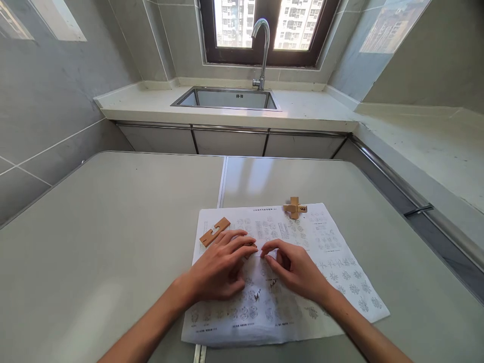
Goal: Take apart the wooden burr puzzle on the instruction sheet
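Observation:
My left hand (221,267) and my right hand (297,269) rest on a printed instruction sheet (340,262), fingertips nearly meeting over its middle. The left fingers lie stretched out; the right fingers are curled. Whether anything small sits between the fingertips is hidden. A flat notched wooden puzzle piece (214,231) lies on the sheet's far left corner, just beyond my left hand. A small wooden cross of joined pieces (295,207) stands at the sheet's far edge, apart from both hands.
The sheet lies on a grey folding table (94,242) with a seam down its middle. Beyond it runs a counter with a steel sink (227,98) and tap (263,50) under a window. Another counter (423,146) lines the right side.

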Tool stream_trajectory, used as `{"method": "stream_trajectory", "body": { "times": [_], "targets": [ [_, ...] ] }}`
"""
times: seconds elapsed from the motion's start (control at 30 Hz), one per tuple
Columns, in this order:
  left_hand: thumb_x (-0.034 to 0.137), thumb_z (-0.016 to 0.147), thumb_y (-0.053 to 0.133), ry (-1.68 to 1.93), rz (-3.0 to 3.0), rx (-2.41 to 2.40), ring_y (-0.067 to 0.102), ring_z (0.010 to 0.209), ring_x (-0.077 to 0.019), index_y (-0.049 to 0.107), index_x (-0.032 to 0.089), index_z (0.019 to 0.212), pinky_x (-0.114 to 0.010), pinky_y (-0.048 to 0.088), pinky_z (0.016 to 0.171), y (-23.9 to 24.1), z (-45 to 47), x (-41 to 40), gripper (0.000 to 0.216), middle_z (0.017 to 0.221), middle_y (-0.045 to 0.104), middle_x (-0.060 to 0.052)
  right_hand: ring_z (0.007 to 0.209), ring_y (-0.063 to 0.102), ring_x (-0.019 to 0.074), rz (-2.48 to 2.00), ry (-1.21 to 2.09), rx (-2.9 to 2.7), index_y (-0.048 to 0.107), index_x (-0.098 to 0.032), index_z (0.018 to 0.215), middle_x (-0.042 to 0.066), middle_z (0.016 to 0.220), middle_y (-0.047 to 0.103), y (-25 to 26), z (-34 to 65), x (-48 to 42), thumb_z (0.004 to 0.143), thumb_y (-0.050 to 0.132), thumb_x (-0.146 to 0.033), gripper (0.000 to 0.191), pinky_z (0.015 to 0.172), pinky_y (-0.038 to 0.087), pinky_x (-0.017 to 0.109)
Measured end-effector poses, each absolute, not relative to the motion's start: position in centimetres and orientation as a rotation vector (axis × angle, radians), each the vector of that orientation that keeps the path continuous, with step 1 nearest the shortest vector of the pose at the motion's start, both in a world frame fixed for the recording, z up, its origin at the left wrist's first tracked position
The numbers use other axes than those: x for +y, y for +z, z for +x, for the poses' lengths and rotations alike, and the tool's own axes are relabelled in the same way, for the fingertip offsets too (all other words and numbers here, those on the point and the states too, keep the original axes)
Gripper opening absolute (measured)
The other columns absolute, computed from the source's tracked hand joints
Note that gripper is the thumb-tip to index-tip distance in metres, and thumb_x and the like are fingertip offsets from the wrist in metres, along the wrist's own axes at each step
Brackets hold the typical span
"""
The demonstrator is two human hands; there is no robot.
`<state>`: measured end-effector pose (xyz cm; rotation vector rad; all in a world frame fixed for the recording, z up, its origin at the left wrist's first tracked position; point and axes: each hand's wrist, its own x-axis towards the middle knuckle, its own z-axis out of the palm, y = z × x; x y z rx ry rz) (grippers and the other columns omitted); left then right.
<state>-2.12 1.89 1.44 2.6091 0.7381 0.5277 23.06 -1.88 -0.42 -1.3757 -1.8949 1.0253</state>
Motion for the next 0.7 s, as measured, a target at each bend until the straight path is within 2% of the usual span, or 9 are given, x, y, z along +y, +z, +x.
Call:
{"method": "stream_trajectory", "body": {
  "times": [0.13,0.23,0.47,0.7],
  "targets": [
    [0.002,0.077,0.056,0.604,2.665,0.869,0.052,0.137,-0.0314,0.060,0.026,0.130,-0.052,0.045,0.115,1.3,-2.3,2.2,0.058,0.136,0.067,-0.006,0.053,0.044,0.0138,-1.391,1.027,-1.886,0.069,-0.023,0.106,-0.007,0.059,0.045,-0.7,23.2,-1.8,0.102,0.057,-0.035,0.017,0.056,0.037,0.028],
    [0.001,0.077,0.056,0.645,2.696,0.951,0.052,0.138,-0.0311,0.059,0.025,0.130,-0.052,0.043,0.117,1.5,-2.7,2.6,0.058,0.137,0.066,-0.007,0.053,0.045,0.0141,-1.403,1.019,-1.872,0.069,-0.024,0.105,-0.006,0.060,0.047,-0.9,23.3,-1.8,0.102,0.057,-0.035,0.018,0.056,0.037,0.028],
    [0.019,0.083,0.067,0.665,2.613,1.276,0.053,0.135,-0.0355,0.052,0.024,0.139,-0.056,0.046,0.113,1.9,-3.9,3.7,0.058,0.144,0.058,-0.013,0.054,0.045,0.0146,-1.393,1.017,-1.850,0.069,-0.023,0.105,-0.004,0.063,0.053,-1.1,23.3,-1.9,0.103,0.054,-0.036,0.020,0.055,0.037,0.028],
    [0.023,0.090,0.065,0.689,2.501,1.486,0.059,0.127,-0.0328,0.047,0.025,0.142,-0.052,0.053,0.106,1.1,-4.1,3.9,0.055,0.140,0.060,-0.011,0.054,0.046,0.0153,-1.387,1.027,-1.846,0.069,-0.023,0.106,-0.002,0.066,0.059,-1.0,23.4,-1.9,0.104,0.052,-0.036,0.021,0.054,0.040,0.028]
  ]
}}
